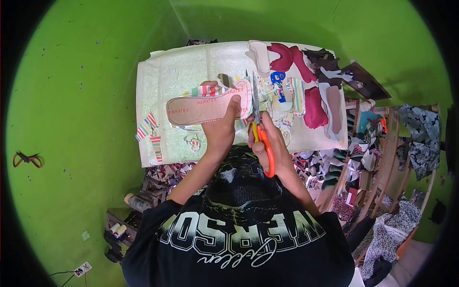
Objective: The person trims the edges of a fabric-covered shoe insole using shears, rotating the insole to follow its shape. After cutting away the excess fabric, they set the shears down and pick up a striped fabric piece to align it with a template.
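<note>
My left hand (224,125) grips a pale insole-shaped piece (191,109) printed PARATEX, thumb on top, fingers hidden beneath. Striped fabric (204,90) sticks out from behind the piece along its upper edge. In my right hand (276,148) are scissors (264,143) with orange and yellow handles. Their blades point up, somewhat apart, beside the right end of the piece. Whether they touch the fabric is unclear.
Maroon pieces (315,107), pale sole shapes (259,57) and a blue scrap (278,79) lie on the right of the white table (179,57). Striped scraps (147,126) lie at left. A wooden rack (382,172) with fabric stands at right.
</note>
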### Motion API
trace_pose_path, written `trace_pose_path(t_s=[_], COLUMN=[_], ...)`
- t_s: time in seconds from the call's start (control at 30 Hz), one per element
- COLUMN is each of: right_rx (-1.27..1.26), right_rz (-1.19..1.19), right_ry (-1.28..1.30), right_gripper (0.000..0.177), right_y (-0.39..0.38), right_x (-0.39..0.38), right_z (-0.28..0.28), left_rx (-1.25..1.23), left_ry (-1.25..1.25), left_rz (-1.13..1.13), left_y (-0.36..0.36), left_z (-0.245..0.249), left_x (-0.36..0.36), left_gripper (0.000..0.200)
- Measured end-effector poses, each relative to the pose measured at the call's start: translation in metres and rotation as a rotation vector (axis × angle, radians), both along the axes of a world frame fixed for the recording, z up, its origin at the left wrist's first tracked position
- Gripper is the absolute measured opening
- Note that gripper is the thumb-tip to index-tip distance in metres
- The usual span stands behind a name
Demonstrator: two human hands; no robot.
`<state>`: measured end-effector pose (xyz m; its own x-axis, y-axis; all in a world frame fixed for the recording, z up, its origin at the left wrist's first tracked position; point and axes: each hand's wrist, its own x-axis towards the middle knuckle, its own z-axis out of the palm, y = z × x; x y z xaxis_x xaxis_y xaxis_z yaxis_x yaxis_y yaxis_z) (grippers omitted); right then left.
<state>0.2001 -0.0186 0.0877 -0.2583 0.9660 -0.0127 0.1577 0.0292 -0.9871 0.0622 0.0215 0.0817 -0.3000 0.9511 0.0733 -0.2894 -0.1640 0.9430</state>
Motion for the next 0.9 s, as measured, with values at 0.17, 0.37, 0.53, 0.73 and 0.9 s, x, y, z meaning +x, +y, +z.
trace_pose_path(t_s=[0.17,0.37,0.53,0.73,0.9], right_rx=[0.032,-0.107,-0.195,-0.057,0.032], right_rz=[-0.010,-0.022,-0.033,-0.024,-0.016], right_ry=[-0.086,0.062,0.093,0.028,-0.143], right_gripper=[0.078,0.076,0.073,0.074,0.080], right_y=[0.002,-0.003,-0.004,0.001,0.003], right_x=[0.000,0.001,0.002,0.009,0.013], right_z=[-0.004,0.001,0.016,0.001,0.008], left_rx=[-0.026,-0.024,-0.012,-0.024,0.020], left_ry=[-0.078,-0.046,-0.171,-0.264,-0.114], left_rz=[-0.039,0.012,-0.025,-0.082,-0.137], left_y=[0.000,0.002,0.004,0.006,0.008], left_z=[0.001,0.000,0.002,0.007,-0.003], left_x=[0.000,0.002,0.000,-0.006,-0.011], left_gripper=[0.054,0.050,0.051,0.054,0.053])
